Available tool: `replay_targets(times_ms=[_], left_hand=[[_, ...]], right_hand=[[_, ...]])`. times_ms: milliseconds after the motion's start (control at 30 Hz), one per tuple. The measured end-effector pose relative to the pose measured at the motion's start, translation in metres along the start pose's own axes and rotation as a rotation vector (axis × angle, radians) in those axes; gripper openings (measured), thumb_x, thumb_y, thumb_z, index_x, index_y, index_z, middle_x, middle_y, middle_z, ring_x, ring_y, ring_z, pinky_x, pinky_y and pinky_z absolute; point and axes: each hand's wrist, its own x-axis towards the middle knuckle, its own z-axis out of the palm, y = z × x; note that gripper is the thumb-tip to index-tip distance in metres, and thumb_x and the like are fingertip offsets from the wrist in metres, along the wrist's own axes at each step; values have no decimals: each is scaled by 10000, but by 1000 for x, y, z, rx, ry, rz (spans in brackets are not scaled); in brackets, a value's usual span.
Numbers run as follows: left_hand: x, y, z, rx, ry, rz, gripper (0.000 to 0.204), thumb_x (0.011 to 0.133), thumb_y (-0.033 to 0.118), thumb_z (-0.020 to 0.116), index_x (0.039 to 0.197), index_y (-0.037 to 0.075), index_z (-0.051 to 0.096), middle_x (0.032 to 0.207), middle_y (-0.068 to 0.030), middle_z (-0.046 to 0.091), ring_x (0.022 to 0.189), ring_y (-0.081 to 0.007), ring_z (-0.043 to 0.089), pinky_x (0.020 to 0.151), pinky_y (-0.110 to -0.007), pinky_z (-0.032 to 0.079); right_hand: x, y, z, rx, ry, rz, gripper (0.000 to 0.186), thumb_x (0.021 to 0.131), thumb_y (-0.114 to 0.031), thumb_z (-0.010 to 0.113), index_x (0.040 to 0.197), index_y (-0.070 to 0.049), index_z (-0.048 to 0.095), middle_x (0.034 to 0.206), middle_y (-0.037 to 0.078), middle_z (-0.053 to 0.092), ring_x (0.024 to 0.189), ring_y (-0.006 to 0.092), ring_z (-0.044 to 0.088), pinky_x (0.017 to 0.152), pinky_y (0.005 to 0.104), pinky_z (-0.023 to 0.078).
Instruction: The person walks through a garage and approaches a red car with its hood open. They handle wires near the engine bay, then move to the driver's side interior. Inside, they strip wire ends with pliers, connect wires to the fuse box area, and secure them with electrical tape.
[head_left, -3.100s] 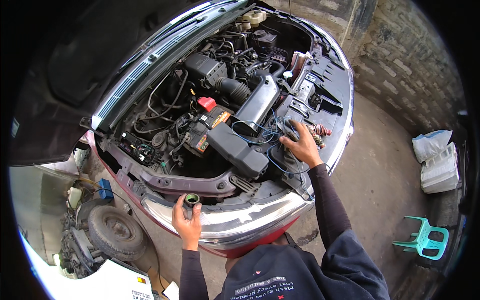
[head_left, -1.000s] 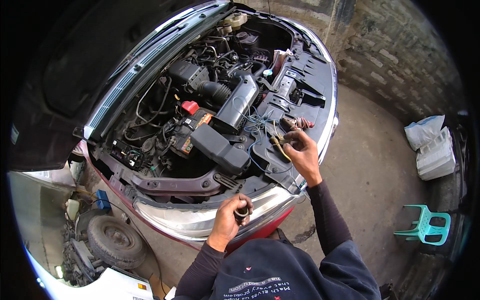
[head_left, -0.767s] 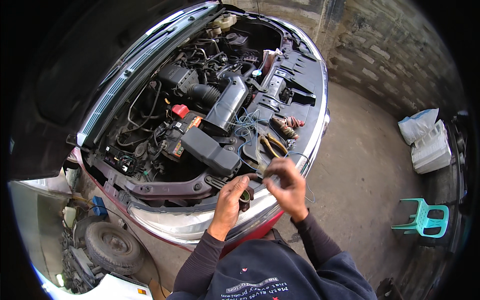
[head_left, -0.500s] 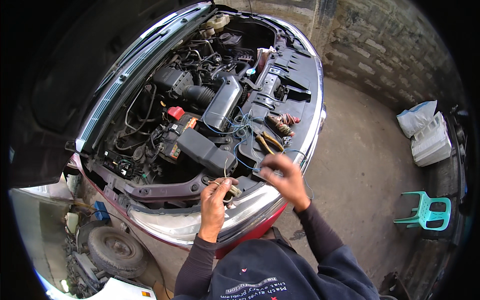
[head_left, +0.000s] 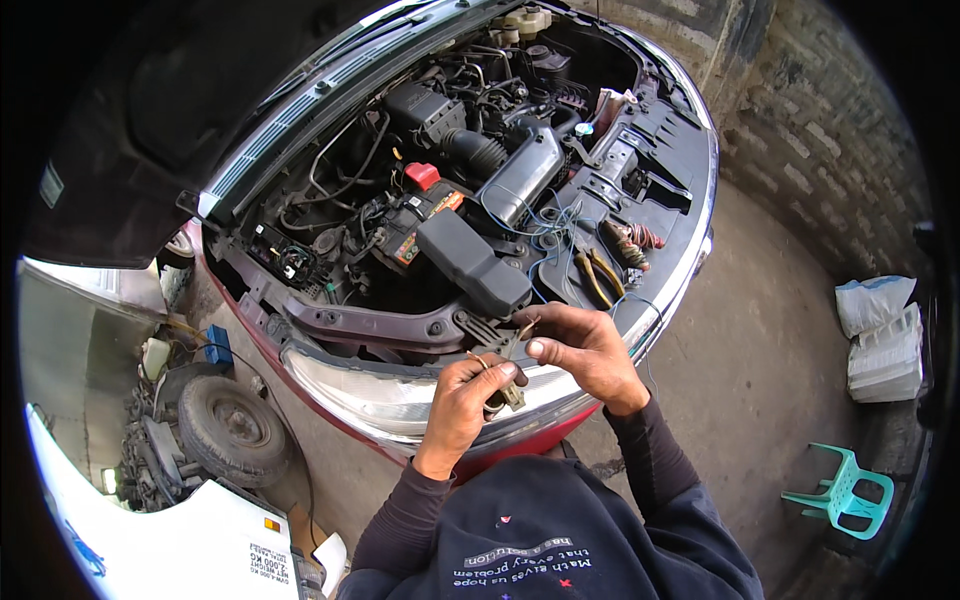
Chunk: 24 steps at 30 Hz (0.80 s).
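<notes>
My left hand [head_left: 465, 410] is closed on a small pale connector [head_left: 510, 396] with short wires, and a dark ring is partly hidden beneath the fingers. My right hand [head_left: 570, 350] is just right of it, thumb and forefinger apart beside a thin wire tip; whether it touches the wire is unclear. Both are above the headlight [head_left: 350, 388]. Yellow-and-black pliers [head_left: 606, 280] lie on the black front panel beside tangled blue wires [head_left: 555, 232] and clamps wound with red cable [head_left: 640, 237]. A battery [head_left: 408, 230] sits behind a dark plastic cover [head_left: 465, 258].
The raised bonnet [head_left: 120, 140] fills the upper left. At lower left are a spare wheel [head_left: 235, 430], a blue box [head_left: 219, 345] and a white vehicle panel [head_left: 170, 550]. Along the block wall [head_left: 810, 150] are white sacks [head_left: 880, 350] and a turquoise plastic chair [head_left: 840, 490].
My right hand has left the pliers and wires and come down beside my left. The pale connector with wires has appeared in my left hand, which has moved rightward along the headlight.
</notes>
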Motion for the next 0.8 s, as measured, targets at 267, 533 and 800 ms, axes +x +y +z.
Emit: replay_targets(times_ms=[267,533,800], left_hand=[[-12,-2,10,-423,-77,-164,331,956,253,608,815,-33,697,696,-73,631,559,-118,534,499,-251,375],[-24,-14,-2,-473,-54,-183,284,940,213,609,833,-39,685,754,-115,673,567,-162,587,481,-282,428],[-32,-35,-19,-626,20,-190,313,962,251,609,843,-34,662,761,-142,637,540,-184,536,487,-299,425]], right_hand=[[-6,3,15,259,158,-123,166,806,5,843,932,62,751,948,125,697,824,165,657,721,276,532],[9,4,-37,469,600,-355,158,920,-93,767,972,54,744,842,85,705,739,173,664,669,309,534],[68,60,-122,-1594,347,-49,338,802,-276,813,1003,-29,700,1029,159,684,991,370,672,873,446,526]])
